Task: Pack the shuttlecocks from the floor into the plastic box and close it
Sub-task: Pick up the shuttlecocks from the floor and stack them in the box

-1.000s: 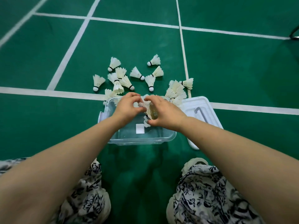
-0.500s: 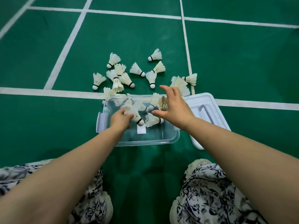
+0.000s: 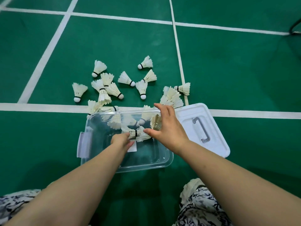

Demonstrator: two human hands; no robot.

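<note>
Reaching down into the clear plastic box [image 3: 161,162], the left hand [image 3: 121,141] has its fingers curled onto a shuttlecock [image 3: 132,133] lying on its side near the box's middle; whether they truly pinch it I cannot tell. Just right of it, above the box's right half, the right hand [image 3: 169,128] is spread, thumb and fingers apart, with a yellowish shuttlecock [image 3: 155,122] resting against its palm side, not gripped. Several more shuttlecocks lie inside the box toward its far wall. Beyond the box's far rim, a loose scatter of white shuttlecocks [image 3: 141,86] sits on the green court floor [image 3: 236,70], some touching a white line. Directly right of the box, touching its side, the white lid [image 3: 216,132] lies flat with its grey handle [image 3: 201,129] up. Patterned trousers [image 3: 202,207] show nearer than the box.
</note>
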